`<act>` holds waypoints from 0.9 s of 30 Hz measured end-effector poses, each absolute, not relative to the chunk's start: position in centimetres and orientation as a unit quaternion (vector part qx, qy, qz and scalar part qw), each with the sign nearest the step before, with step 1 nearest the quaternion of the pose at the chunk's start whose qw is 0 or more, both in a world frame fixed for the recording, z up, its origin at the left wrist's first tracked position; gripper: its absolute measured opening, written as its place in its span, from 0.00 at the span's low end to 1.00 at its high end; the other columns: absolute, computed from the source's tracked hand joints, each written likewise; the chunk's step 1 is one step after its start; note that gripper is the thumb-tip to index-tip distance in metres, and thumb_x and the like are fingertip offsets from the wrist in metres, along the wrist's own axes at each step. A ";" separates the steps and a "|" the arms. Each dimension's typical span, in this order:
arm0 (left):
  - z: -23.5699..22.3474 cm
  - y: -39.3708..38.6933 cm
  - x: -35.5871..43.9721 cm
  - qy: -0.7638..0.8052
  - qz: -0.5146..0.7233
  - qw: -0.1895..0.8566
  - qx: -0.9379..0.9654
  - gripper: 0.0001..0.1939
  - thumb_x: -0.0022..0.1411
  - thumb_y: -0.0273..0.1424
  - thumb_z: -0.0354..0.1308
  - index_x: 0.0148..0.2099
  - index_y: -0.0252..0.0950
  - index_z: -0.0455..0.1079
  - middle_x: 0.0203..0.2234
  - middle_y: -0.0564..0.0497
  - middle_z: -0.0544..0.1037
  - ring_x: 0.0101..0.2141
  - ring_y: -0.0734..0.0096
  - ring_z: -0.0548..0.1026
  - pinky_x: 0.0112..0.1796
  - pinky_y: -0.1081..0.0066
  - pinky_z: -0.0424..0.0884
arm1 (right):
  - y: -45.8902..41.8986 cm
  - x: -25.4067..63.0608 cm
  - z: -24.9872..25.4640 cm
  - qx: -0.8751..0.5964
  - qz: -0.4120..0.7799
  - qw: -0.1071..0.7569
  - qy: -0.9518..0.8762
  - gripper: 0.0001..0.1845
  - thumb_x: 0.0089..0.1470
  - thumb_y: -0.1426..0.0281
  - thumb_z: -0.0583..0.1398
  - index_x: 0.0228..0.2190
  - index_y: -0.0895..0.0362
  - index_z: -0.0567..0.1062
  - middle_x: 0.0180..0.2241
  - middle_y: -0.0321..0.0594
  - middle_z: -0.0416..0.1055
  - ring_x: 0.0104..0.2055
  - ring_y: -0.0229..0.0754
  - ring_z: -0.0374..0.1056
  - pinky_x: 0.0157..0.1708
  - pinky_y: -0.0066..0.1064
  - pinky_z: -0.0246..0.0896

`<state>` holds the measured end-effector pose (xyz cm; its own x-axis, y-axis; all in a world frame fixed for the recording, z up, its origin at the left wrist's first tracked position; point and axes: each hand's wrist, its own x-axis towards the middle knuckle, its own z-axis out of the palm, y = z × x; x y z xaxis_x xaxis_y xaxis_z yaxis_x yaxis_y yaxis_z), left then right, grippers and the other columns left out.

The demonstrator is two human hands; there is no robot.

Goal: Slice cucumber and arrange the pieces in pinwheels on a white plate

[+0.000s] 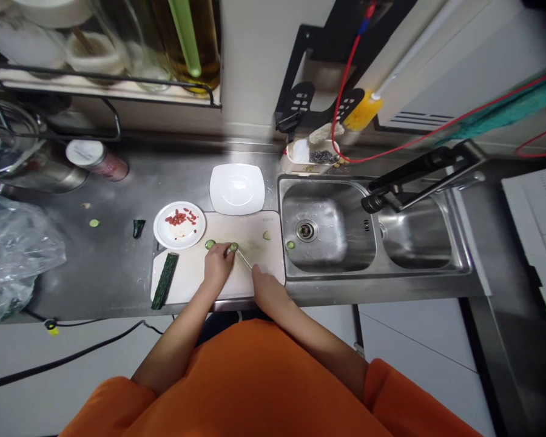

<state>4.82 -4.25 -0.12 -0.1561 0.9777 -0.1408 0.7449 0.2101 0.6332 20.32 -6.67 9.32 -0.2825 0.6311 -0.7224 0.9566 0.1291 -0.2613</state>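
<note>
My left hand (218, 266) is closed on a small piece of cucumber (233, 247) above the white cutting board (264, 267). My right hand (269, 290) grips a slim metal utensil (244, 260), whose far end meets that piece; whether it is a knife or a spoon cannot be made out. Another cut cucumber piece (210, 244) lies just left of my left fingers. A long dark green cucumber length (165, 281) rests on the board's left side, and a pale green slice (266, 235) on its right.
Behind the board stand a round white plate (159, 232) with red berries and a squarish white plate (238, 206). A steel double sink (327, 224) with a black faucet (404, 173) is to the right. Cucumber end (138, 228), jar (97, 160) and plastic bag (18, 255) sit left.
</note>
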 end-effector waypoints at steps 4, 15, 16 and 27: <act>0.1 -4.1 4.8 0.733 0.213 0.271 0.587 0.12 0.57 0.32 0.53 0.41 0.36 0.73 0.33 0.46 0.76 0.36 0.64 0.72 0.41 0.67 0.66 | -6.9 20.7 9.6 0.558 -0.367 0.235 0.706 0.23 0.55 0.81 0.47 0.53 0.63 0.57 0.38 0.53 0.72 0.46 0.49 0.69 0.40 0.35 0.62; 1.6 -4.1 4.9 0.745 0.222 0.329 0.536 0.08 0.56 0.36 0.53 0.32 0.39 0.71 0.25 0.53 0.74 0.26 0.71 0.70 0.32 0.72 0.64 | -8.0 22.3 10.2 0.575 -0.378 0.270 0.674 0.25 0.54 0.82 0.47 0.54 0.61 0.56 0.39 0.53 0.72 0.45 0.50 0.70 0.38 0.36 0.63; 1.8 -4.2 4.6 0.751 0.225 0.338 0.520 0.09 0.56 0.37 0.54 0.32 0.39 0.71 0.25 0.54 0.75 0.26 0.72 0.71 0.31 0.73 0.64 | -8.1 22.3 10.2 0.576 -0.378 0.270 0.673 0.26 0.54 0.83 0.47 0.54 0.61 0.56 0.39 0.53 0.72 0.45 0.50 0.70 0.38 0.35 0.63; 2.6 -3.8 -0.7 0.820 0.238 0.301 0.425 0.11 0.53 0.38 0.55 0.36 0.38 0.73 0.28 0.52 0.78 0.31 0.70 0.73 0.39 0.71 0.66 | -8.0 22.3 10.1 0.574 -0.385 0.271 0.670 0.27 0.53 0.84 0.46 0.55 0.62 0.56 0.39 0.53 0.72 0.45 0.50 0.69 0.39 0.35 0.62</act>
<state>-0.69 -3.80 2.58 -0.4574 0.8401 -0.2914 0.5541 0.5256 0.6456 22.30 -8.00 10.10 -0.1955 0.5602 -0.8049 0.9775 0.0451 -0.2060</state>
